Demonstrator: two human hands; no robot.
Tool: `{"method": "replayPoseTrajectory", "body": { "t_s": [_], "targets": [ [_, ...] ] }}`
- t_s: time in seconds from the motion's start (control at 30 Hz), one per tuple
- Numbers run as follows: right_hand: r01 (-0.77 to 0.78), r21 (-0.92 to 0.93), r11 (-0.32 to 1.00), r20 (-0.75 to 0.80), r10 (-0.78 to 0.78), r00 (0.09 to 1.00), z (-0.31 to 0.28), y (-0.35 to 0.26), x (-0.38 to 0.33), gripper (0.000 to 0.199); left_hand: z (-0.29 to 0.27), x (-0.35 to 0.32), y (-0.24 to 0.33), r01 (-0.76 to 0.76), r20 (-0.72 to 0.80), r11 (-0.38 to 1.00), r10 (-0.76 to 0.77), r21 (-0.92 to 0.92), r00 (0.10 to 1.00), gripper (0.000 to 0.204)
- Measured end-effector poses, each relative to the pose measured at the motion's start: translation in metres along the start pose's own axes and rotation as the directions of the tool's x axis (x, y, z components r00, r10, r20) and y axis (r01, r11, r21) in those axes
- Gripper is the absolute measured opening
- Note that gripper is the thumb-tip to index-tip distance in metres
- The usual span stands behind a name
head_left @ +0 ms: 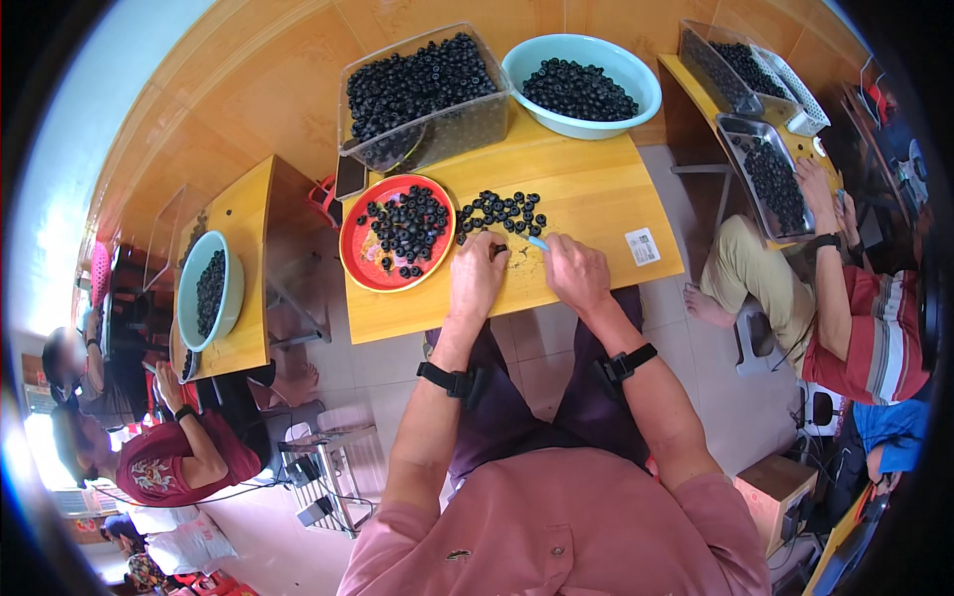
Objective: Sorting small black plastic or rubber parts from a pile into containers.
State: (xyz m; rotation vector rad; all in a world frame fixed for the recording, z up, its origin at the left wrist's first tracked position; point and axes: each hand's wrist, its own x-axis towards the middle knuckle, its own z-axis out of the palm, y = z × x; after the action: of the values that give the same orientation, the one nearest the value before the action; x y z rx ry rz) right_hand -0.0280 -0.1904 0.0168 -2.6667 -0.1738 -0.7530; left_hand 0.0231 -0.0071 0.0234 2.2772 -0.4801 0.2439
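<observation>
Left hand [477, 275] — fingers pinched on a single black bead [500, 251], near the front edge of the wooden table [596, 189]. Right hand [578, 270] closed on a small tool with a light-blue handle [538, 242]; tip points up-left toward the loose beads [507, 209]. Can't tell whether the tip touches any, too small to see.

Loose beads lie scattered just beyond both hands. Red plate [349, 256] sits left of them, part-filled with more beads. Behind: clear plastic bin [472, 131], heaped — and a pale-teal basin [588, 129] beside it, also holding plenty. White sticker [642, 246] on the tabletop, right of the right hand. Side tables left and right hold more beads: teal basin [236, 290] on the left one, metal tray [732, 123] on the right, a co-worker's hand [817, 189] near the tray.
</observation>
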Motion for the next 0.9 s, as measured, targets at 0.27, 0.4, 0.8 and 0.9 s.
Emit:
{"method": "replayPoseTrajectory", "body": {
  "t_s": [0.27,0.4,0.8,0.9],
  "targets": [
    [-0.010,-0.010,1.000,0.013,0.010,1.000,-0.003,-0.003,0.001,0.010,0.022,-0.009,0.008,0.244,-0.054,0.884,-0.289,-0.399,0.956,0.028],
    [0.042,-0.002,0.999,-0.004,-0.042,0.999,0.000,0.000,-0.001,0.009,0.025,-0.011,0.010,0.174,-0.114,0.903,-0.235,-0.392,0.965,0.030],
    [0.133,0.013,0.991,0.033,-0.133,0.991,-0.004,-0.002,0.000,0.010,0.025,-0.014,0.011,0.096,-0.139,0.912,-0.164,-0.399,0.977,0.033],
    [0.123,0.010,0.992,0.042,-0.123,0.992,-0.004,-0.003,0.000,0.010,0.026,-0.013,0.010,0.101,-0.132,0.907,-0.168,-0.410,0.977,0.033]
  ]
}}
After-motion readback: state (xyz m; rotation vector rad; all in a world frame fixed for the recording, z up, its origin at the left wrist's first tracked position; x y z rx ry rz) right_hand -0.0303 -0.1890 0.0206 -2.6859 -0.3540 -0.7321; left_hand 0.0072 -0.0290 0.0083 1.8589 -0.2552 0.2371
